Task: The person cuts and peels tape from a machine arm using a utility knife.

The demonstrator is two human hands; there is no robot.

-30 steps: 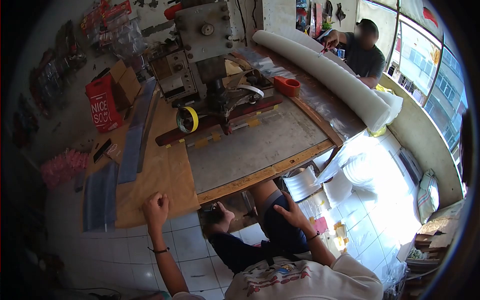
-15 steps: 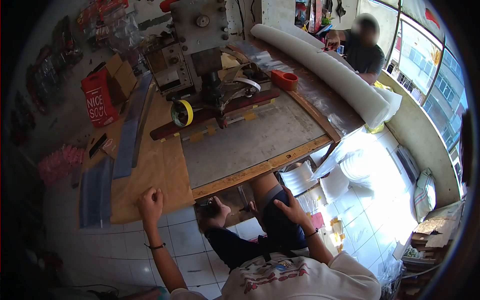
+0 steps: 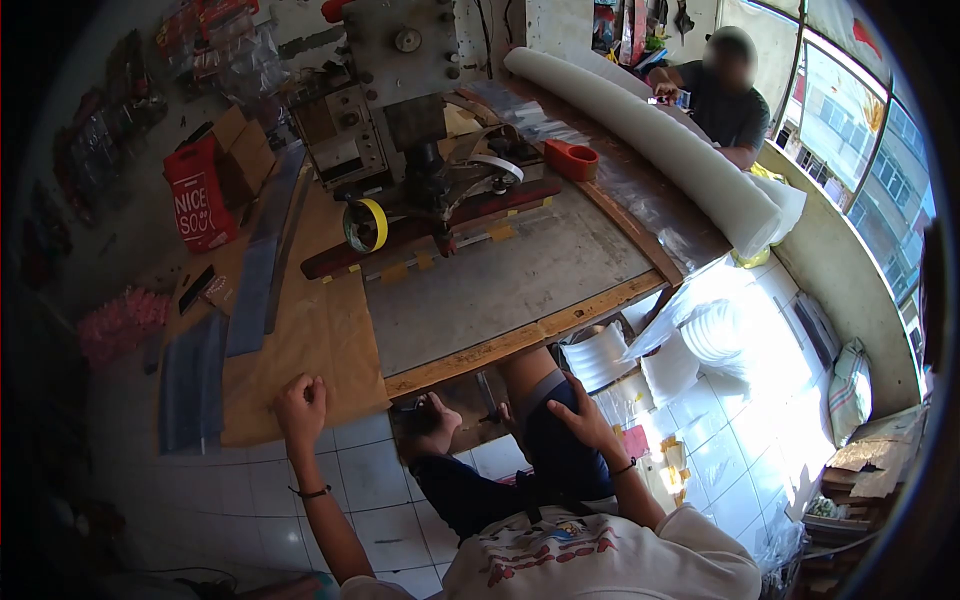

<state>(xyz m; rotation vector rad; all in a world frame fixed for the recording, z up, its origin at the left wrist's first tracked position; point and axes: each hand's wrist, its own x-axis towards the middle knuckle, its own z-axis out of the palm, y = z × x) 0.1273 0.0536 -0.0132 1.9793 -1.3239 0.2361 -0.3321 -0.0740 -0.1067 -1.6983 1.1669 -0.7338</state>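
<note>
Brown, smooth, paper-like sheet [image 3: 330, 345] covered the table's left part; the left hand [image 3: 301, 408] was over its near edge, fingers curled into a fist, contact unclear, contents hidden. Right hand [image 3: 585, 418] lay flat on dark-blue cloth shorts [image 3: 562, 455], thumb apart from fingers, clamped on nothing. Translucent bluish plastic strips [image 3: 193, 390], flat and long, lay left of the fist. Scuffed grey flat plate [image 3: 500, 300] had a worn wooden edge; long dark-red bar [image 3: 505, 210] sat above, partly hidden by round yellow tape roll [image 3: 375, 226]. Fluffy white cylindrical roll [image 3: 650, 150] lay beyond. Co-worker's small object was too small to identify; grey machine head [image 3: 405, 45] was cut off at top.
</note>
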